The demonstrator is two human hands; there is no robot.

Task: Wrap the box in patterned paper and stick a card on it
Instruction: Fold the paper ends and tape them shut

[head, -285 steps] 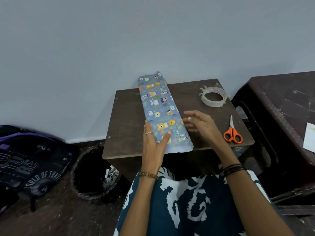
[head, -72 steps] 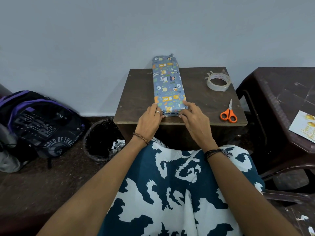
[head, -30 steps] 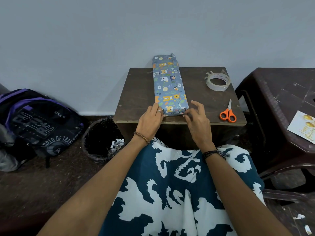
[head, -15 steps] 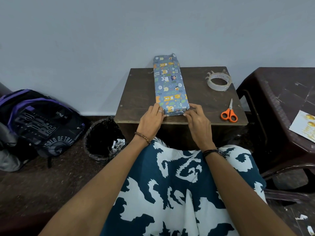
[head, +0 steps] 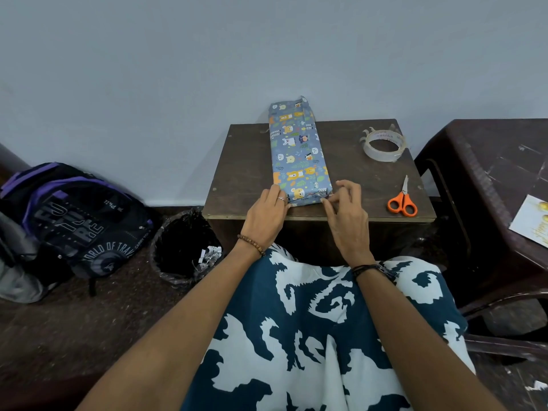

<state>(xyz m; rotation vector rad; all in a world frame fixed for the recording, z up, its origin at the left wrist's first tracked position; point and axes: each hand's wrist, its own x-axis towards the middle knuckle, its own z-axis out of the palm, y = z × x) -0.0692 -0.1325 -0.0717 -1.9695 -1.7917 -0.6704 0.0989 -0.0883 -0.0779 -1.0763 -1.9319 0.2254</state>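
Head view: long flat box (head: 299,155) in blue cartoon-print paper, lengthwise on matte brown table (head: 243,173).
Left hand (head: 267,218) pressed flat against near-left corner; right hand (head: 345,215) pinched near-right paper fold. Glossy tape ring (head: 384,145), orange-handled scissors (head: 402,200) lay rightward.

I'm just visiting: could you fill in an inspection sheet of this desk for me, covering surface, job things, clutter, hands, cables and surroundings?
Surface: small brown table, against the wall.
Job's things: box in patterned paper, lying lengthwise, far end past the table's back edge; tape roll and scissors to its right; card on the dark side table.
Clutter: nothing seen.
Hands: left hand touches the box's near left corner; right hand works the paper at the near right corner.
Cables: nothing seen.
Surroundings: backpack and bin on the floor, left.
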